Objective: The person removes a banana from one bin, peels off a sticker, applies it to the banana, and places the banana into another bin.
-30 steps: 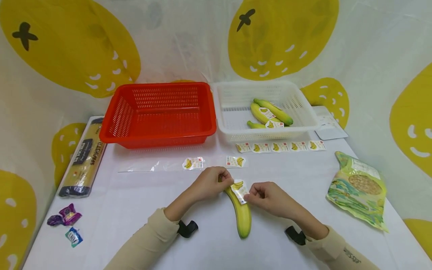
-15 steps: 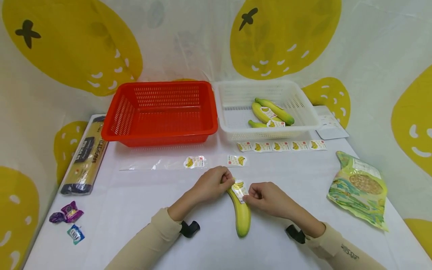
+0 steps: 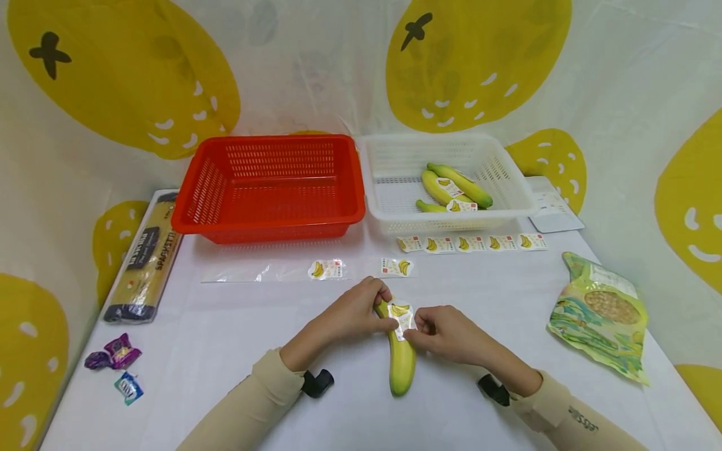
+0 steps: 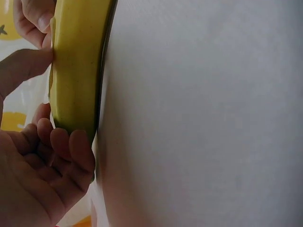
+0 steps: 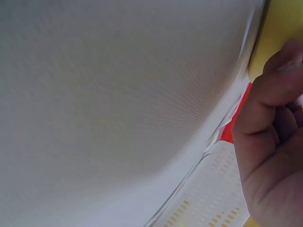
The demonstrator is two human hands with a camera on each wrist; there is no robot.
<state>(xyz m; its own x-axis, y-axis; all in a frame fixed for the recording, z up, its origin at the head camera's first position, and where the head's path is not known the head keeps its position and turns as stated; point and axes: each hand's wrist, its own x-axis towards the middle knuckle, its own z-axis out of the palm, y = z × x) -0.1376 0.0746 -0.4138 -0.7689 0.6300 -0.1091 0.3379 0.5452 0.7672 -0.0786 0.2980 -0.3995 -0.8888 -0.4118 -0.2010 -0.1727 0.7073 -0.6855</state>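
A yellow-green banana lies on the white table in front of me, stem end away from me. My left hand grips its stem end with curled fingers. The left wrist view shows those fingers wrapped under the banana. A white sticker with a banana picture sits on the upper part of the fruit. My right hand pinches the sticker's right edge against the peel. The right wrist view shows only that hand's curled fingers beside a sliver of banana.
An empty red basket and a white basket holding three stickered bananas stand at the back. A sticker strip, a clear backing strip, a spaghetti pack, wrapped candies and a snack bag lie around.
The banana has turned slightly, its near end swinging left. My hands have drawn closer together, and the sticker lies flatter on the peel.
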